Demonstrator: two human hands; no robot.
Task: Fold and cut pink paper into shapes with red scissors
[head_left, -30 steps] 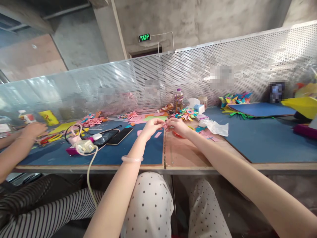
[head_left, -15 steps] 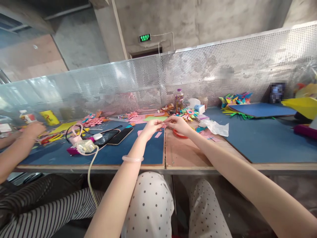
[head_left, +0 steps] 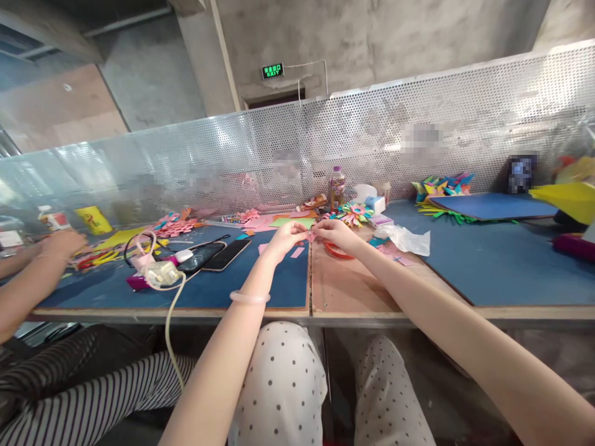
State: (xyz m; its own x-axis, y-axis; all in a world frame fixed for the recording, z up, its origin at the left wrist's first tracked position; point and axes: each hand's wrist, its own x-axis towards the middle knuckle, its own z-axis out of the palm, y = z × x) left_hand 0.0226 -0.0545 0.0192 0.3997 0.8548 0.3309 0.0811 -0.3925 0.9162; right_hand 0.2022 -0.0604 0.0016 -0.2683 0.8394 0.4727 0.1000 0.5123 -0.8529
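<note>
My left hand (head_left: 287,239) and my right hand (head_left: 338,234) meet above the seam between the blue mat and the bare board. Fingers of both are pinched together on a small piece of pink paper (head_left: 311,236), mostly hidden by the fingertips. Flat pink paper strips (head_left: 297,252) lie on the mat just below my left hand. Under my right hand and wrist are the red scissor handles (head_left: 338,251). A green paper sheet (head_left: 294,222) shows behind the hands.
A multicoloured paper flower (head_left: 356,214), a drink bottle (head_left: 337,188) and crumpled white tissue (head_left: 409,239) stand or lie to the right. Leftward are a phone (head_left: 227,255), a tangle of chargers (head_left: 162,274) and a co-worker's hands (head_left: 65,243). A perforated metal screen (head_left: 362,136) runs behind.
My right fingertips have drawn slightly apart from my left ones, toward the right. The items on the table stay where they were.
</note>
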